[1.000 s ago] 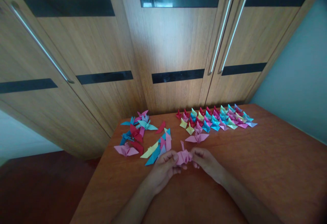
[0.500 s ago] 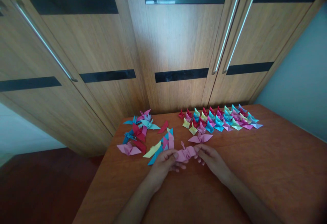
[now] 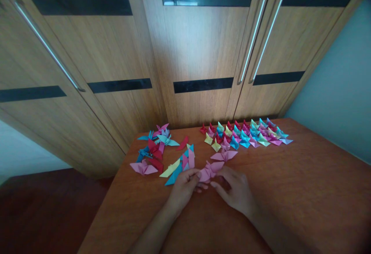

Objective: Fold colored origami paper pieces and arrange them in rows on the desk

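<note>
A pink origami crane (image 3: 209, 171) is pinched at its left wing between the thumb and fingers of my left hand (image 3: 187, 184). My right hand (image 3: 234, 188) is beside the crane's right wing, thumb and fingers apart and curved, with the fingertips close under that wing. Whether they touch it I cannot tell. Just beyond the held crane, another pink paper crane (image 3: 224, 155) lies on the table with its wings spread. Left of it, several folded paper pieces in blue, yellow and pink (image 3: 181, 165) lie in an overlapping bunch.
Rows of small coloured paper cranes (image 3: 246, 133) stand along the back right of the wooden table (image 3: 290, 192). A loose pile of cranes (image 3: 155, 148) lies at the back left, near a red folded piece (image 3: 182, 143). Behind the table rises a wooden wardrobe (image 3: 199, 49).
My right hand has let go of the crane's right wing tip, and its thumb has opened away from the fingers. The crane's right wing now points more upward. My left hand keeps its pinch.
</note>
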A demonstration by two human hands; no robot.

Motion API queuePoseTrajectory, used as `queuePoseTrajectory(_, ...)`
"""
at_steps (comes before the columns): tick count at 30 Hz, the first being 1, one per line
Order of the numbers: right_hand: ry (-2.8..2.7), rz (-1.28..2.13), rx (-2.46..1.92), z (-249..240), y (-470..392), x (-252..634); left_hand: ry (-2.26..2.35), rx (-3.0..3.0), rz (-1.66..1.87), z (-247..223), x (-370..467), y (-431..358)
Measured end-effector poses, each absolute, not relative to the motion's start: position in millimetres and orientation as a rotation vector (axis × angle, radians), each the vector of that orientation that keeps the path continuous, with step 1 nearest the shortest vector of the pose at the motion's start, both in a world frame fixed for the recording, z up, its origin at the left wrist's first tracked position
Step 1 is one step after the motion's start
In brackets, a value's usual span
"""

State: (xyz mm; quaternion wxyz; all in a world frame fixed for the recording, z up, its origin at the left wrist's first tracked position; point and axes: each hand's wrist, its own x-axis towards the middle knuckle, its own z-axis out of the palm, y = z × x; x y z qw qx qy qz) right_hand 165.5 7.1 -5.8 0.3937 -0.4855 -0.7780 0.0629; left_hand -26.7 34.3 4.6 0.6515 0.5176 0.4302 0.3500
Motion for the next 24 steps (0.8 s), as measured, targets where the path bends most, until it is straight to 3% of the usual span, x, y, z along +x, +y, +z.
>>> queuePoseTrajectory(7,-1.874,-0.017,-1.382,-16,18,172,0.904,1.208,0.771,-4,-26,35)
queuePoseTrajectory(17,-1.553,-0.317,-2.036,2,32,267,0.867,1.225,0.774,-6,-28,33)
queuePoseTrajectory(24,-1.711,-0.202,-2.280,-9,37,279,0.858,1.250,0.779,-7,-27,32)
